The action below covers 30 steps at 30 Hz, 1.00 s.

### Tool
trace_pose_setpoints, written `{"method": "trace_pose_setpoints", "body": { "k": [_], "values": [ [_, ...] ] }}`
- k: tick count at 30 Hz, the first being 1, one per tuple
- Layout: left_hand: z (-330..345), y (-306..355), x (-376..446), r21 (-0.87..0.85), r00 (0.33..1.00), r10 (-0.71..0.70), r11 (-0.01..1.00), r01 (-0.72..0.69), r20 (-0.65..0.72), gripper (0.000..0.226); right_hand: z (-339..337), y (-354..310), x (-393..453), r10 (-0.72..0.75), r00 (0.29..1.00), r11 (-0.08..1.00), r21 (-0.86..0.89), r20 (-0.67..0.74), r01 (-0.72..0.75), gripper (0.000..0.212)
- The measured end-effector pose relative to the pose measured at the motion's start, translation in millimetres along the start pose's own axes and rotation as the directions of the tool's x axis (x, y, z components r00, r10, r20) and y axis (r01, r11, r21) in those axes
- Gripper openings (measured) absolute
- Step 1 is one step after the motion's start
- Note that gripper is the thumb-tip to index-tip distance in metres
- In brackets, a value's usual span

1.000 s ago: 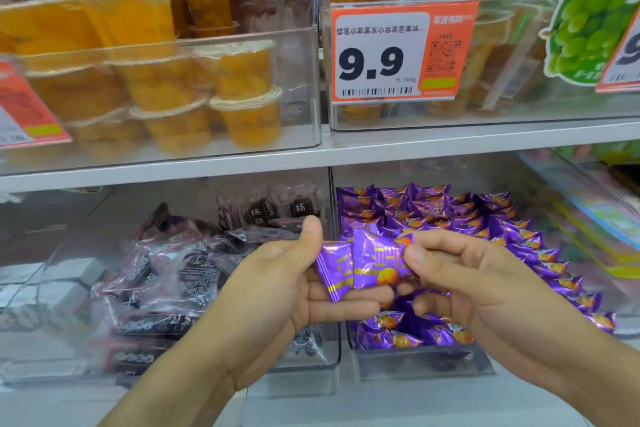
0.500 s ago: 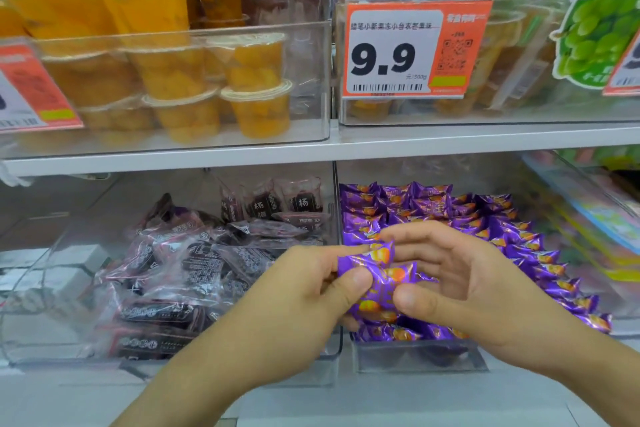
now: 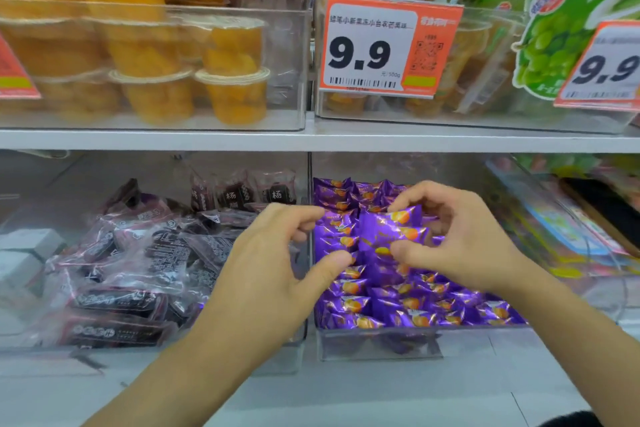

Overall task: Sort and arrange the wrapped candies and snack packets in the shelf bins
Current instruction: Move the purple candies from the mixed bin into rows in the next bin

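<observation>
- Right hand [image 3: 464, 239] pinches 2 purple candies [image 3: 394, 232] above their bin [image 3: 377, 345]; loose grip risks a drop.
- Left hand [image 3: 273, 274], fingers spread, holds nothing; could nudge dark packets [image 3: 138, 253] beside it.

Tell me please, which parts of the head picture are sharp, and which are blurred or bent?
Head view: the middle price tag reads sharply; the purple candies and both hands, left and right, are slightly soft; the jelly cups at left look smeared; the shelf edge bows from the wide-angle lens; lighting is even, without hard shadows.
</observation>
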<state>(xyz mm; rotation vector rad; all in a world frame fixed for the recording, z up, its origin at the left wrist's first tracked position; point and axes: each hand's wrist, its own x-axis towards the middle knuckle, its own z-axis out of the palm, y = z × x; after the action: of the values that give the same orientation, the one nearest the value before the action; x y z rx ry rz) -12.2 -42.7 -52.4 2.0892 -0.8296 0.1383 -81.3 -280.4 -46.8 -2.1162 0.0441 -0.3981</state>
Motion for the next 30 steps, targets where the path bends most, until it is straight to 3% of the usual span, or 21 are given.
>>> {"method": "trace_pose_setpoints", "body": {
  "k": [5,8,11,21,25,30],
  "values": [
    [9,-15,3,-0.127,0.978,-0.205,0.97,0.208,0.036,0.045,-60,64,41,0.139,0.978,0.926,-0.329,-0.153,-0.184,0.032],
    [14,-16,4,-0.163,0.976,-0.216,0.963,0.216,0.015,0.04,-62,93,54,0.216,0.976,0.871,-0.444,-0.037,-0.21,0.036],
    [17,-17,3,-0.161,0.975,-0.224,0.962,0.221,0.003,0.039,-52,108,63,0.245,0.965,0.826,-0.542,0.094,-0.157,0.054],
    [17,-15,2,-0.092,0.976,-0.219,0.971,0.219,0.005,0.038,-44,118,77,0.285,0.951,0.763,-0.628,0.118,-0.151,0.076],
    [18,-15,2,-0.093,0.976,-0.218,0.972,0.217,0.0,0.038,-45,115,79,0.312,0.94,0.722,-0.678,0.141,-0.138,0.067],
    [18,-15,2,-0.082,0.976,-0.217,0.973,0.217,0.009,0.039,-46,115,77,0.282,0.957,0.801,-0.565,0.064,-0.198,0.051]
  ]
}}
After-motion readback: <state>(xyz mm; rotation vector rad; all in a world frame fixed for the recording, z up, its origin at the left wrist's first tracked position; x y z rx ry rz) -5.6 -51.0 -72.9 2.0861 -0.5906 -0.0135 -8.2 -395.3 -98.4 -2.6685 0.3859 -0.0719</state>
